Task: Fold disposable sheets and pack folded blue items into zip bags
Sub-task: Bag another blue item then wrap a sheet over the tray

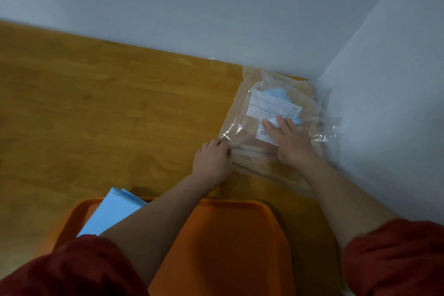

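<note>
A stack of clear zip bags point(254, 103) lies on the wooden table in the corner by the wall. The top bag carries a white label and holds a folded blue item point(276, 94). My right hand point(290, 139) rests flat on the top bag, fingers straight, pressing it down. My left hand point(212, 158) pinches the near left edge of the bag, fingers curled at its zip end. Folded blue sheets point(110, 214) lie on the left side of the orange tray point(228, 235), partly hidden under my left forearm.
The wooden table point(96, 108) stretches to the left. White walls meet in a corner right behind the bags. The orange tray sits at the table's near edge under my arms. Red sleeves cover my upper arms.
</note>
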